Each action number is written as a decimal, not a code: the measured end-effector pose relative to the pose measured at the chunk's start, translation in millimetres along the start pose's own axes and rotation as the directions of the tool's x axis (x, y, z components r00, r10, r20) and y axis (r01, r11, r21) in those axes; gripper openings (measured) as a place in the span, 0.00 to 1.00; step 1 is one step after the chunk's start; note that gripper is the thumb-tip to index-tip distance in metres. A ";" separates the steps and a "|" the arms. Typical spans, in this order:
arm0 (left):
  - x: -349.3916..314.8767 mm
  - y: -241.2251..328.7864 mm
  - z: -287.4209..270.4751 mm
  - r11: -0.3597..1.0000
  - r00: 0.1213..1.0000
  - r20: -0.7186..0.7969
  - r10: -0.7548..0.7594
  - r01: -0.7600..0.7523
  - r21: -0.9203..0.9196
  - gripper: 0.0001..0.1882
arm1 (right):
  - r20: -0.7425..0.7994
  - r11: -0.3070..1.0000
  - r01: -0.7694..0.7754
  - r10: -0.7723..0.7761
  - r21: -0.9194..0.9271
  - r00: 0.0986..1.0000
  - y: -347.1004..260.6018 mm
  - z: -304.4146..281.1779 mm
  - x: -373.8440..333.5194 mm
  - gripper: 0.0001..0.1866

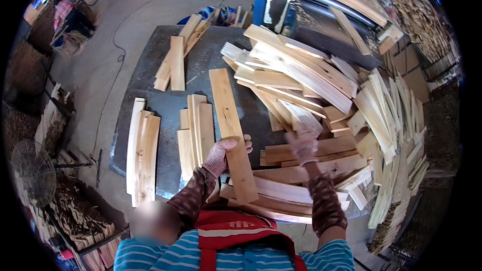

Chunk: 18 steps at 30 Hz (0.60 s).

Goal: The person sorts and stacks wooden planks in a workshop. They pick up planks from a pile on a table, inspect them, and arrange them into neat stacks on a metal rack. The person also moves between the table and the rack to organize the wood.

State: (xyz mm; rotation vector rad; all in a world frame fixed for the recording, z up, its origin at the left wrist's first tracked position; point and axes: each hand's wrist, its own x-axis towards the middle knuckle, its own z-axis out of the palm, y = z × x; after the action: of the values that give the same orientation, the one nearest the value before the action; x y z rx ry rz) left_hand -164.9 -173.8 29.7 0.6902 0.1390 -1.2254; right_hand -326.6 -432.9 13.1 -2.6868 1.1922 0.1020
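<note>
My left hand [219,154], in a pale glove, is closed around a long flat wooden board [228,110]. The board stands out lengthwise in front of me, with its near end by my red apron. My right hand [303,145], also gloved, is over the right side of the table, smeared by motion. Its fingers cannot be made out. Close beneath it lie horizontal boards [326,147], and just beyond is a large jumbled heap of boards [301,75]. Whether the right hand touches any of them is unclear.
On the dark table [165,103] are a left stack of boards [144,153], a middle stack [201,125] and some crossed boards [177,62]. A machine [326,25] stands at the far right. More strips [396,135] are piled at right; a fan [34,173] is at left.
</note>
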 end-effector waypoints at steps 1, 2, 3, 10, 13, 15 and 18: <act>-3.4 9.4 6.2 0.998 0.999 -0.041 -0.022 0.024 0.060 0.32 | -0.067 0.994 -0.080 0.076 -0.072 0.995 35.0 16.7 21.2 0.34; -5.4 17.7 11.4 0.997 0.999 -0.035 -0.019 0.022 0.070 0.31 | -0.140 0.977 -0.162 0.143 -0.138 0.980 62.1 24.1 36.5 0.39; -9.7 23.7 12.6 0.997 0.999 -0.045 -0.003 0.006 0.071 0.30 | -0.094 0.978 -0.118 0.103 -0.173 0.990 71.4 19.4 43.6 0.43; -27.1 43.7 25.1 0.990 0.986 -0.154 0.060 -0.039 0.137 0.40 | 0.045 0.992 0.013 -0.008 -0.125 0.999 62.9 3.3 35.1 0.50; -29.2 44.0 12.3 0.993 0.991 -0.071 0.110 -0.107 0.051 0.42 | 0.172 0.988 0.053 -0.027 -0.142 0.985 58.4 -12.2 15.3 0.34; -21.4 42.0 -18.9 0.991 0.981 -0.148 0.123 -0.113 0.076 0.41 | 0.300 0.975 0.210 -0.181 -0.070 0.937 31.4 -35.5 -8.4 0.37; -8.5 21.8 -65.9 0.938 0.885 -0.348 0.308 -0.222 0.265 0.35 | 0.391 0.954 0.299 -0.280 0.012 0.877 25.9 -14.0 -34.2 0.41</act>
State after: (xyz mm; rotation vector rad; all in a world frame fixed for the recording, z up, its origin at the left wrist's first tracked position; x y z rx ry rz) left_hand -131.2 -126.7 -9.6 1.1053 0.2296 -0.8332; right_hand -369.0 -427.9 27.7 -2.6753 0.6687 0.5952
